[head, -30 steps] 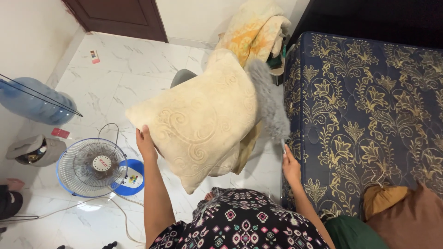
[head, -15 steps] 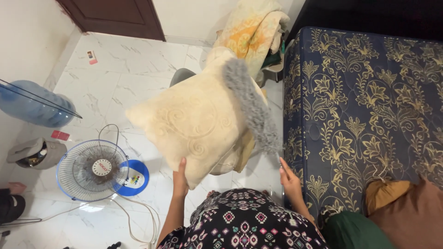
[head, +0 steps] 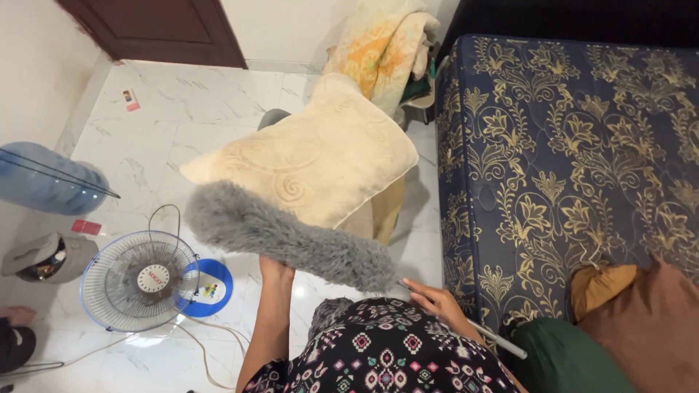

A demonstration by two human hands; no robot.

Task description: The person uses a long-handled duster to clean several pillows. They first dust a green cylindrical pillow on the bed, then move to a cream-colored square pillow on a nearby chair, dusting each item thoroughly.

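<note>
The floor (head: 182,109) was white marble-look tile. On it stood a small blue fan (head: 138,280) with a round blue base, its cord (head: 196,349) trailing over the tiles, a large blue water bottle (head: 44,178) on its side by the wall, and a grey bag (head: 44,256). The mattress (head: 568,160), navy with gold flowers, carried brown and green pillows (head: 626,327) at its near corner.

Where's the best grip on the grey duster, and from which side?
Probably the thin handle, from the bed side. The grey duster has a soft, fluffy head that would squash and bend, lying across the cream pillow. The right hand already holds the rigid handle near the head.
</note>
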